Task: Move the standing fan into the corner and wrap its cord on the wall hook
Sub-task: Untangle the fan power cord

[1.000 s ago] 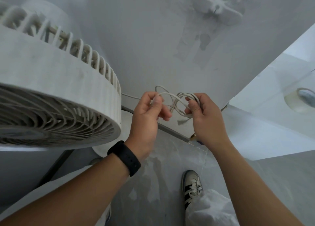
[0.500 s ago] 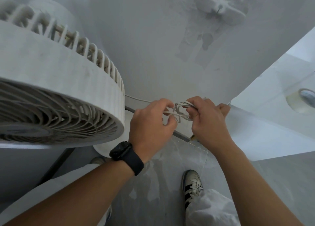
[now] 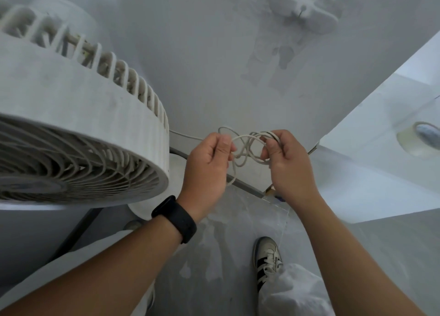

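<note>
There is 1 view, from a wide-angle camera on the person's head, tilted steeply down and forward toward the wall [image 3: 214, 53] at 12 o'clock and the floor [image 3: 226, 256] at 6 o'clock. It sits close above both forearms, with the fan [image 3: 71, 125] looming near at 9 o'clock.

The fan [image 3: 78, 134] is seen in off-white, its grille marked by a pattern of curved radial ribs and its rim by fine vertical ridges. The cord [image 3: 247, 146] is shown in cream white. A black band [image 3: 175, 218] is worn on the left wrist. The wall [image 3: 202, 53] is painted pale grey, with lighter patchy smears under the white hook [image 3: 302, 10]. The floor [image 3: 226, 256] is seen as grey with whitish blotches. The shoe [image 3: 267, 258] is patterned white with black stripes, laces white. The trousers [image 3: 292, 294] appear white, possibly light grey.
</note>
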Demonstrator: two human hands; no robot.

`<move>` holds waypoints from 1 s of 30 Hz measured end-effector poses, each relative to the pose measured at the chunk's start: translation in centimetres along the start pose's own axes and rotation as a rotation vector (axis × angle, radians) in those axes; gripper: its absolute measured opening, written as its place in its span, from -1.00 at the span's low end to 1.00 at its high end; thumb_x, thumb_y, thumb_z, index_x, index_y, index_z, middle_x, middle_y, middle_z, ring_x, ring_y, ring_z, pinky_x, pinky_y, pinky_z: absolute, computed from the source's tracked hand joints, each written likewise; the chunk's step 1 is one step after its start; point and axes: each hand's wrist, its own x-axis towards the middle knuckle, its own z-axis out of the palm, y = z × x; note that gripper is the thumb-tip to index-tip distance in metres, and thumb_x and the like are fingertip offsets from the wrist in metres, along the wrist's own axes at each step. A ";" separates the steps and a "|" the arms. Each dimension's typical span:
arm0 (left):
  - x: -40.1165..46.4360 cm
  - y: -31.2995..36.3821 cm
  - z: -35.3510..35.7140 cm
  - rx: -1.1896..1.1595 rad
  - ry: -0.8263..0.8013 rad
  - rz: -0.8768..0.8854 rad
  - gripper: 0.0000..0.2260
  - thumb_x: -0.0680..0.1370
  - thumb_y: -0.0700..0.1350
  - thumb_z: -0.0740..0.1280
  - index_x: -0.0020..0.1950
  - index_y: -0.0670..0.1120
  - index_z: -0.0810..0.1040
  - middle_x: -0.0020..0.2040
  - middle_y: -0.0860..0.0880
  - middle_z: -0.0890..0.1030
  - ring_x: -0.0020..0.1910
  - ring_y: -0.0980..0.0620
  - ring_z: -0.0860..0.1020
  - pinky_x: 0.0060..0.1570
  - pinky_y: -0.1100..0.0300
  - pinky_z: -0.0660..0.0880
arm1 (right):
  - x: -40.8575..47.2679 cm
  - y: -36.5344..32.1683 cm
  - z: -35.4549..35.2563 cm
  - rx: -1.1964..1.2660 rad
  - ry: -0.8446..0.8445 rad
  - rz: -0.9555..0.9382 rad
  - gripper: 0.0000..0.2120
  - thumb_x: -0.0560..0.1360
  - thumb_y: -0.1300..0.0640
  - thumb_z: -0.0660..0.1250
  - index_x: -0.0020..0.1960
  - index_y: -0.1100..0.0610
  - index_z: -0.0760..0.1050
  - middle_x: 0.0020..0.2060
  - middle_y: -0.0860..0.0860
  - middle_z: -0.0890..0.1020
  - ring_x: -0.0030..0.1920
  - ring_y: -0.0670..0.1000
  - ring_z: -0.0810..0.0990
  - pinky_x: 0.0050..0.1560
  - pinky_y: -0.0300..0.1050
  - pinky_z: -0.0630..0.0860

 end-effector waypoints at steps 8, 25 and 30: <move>-0.5 -0.3 -0.3 0.328 -0.102 0.067 -0.90 0.61 0.08 0.39 0.00 0.08 0.58 -0.29 0.12 0.61 -0.32 0.14 0.55 -0.31 0.12 0.51 | -0.9 -0.3 0.3 -0.268 -0.133 -0.195 -0.83 0.68 0.17 0.25 0.05 -0.09 0.52 -0.23 -0.15 0.66 -0.10 -0.09 0.62 0.22 0.00 0.19; 0.2 0.7 0.1 -0.299 0.011 0.016 -0.79 0.69 -0.02 0.15 -0.11 -0.03 0.42 -0.28 0.07 0.56 -0.27 0.03 0.51 -0.11 0.11 0.50 | -0.2 0.5 0.1 -0.016 -0.092 0.177 -0.63 0.62 0.09 0.36 0.40 -0.13 0.48 0.23 -0.22 0.56 0.16 -0.15 0.53 0.12 -0.24 0.44; 0.3 0.5 0.0 -0.268 -0.089 -0.025 -0.85 0.65 -0.08 0.33 -0.09 -0.06 0.60 -0.10 -0.01 0.69 -0.06 0.13 0.62 0.03 0.27 0.52 | -1.1 -0.5 1.0 -0.003 -0.578 0.029 -0.81 0.56 0.07 0.46 0.15 -0.13 0.67 0.09 -0.21 0.70 0.06 -0.21 0.62 0.01 -0.41 0.46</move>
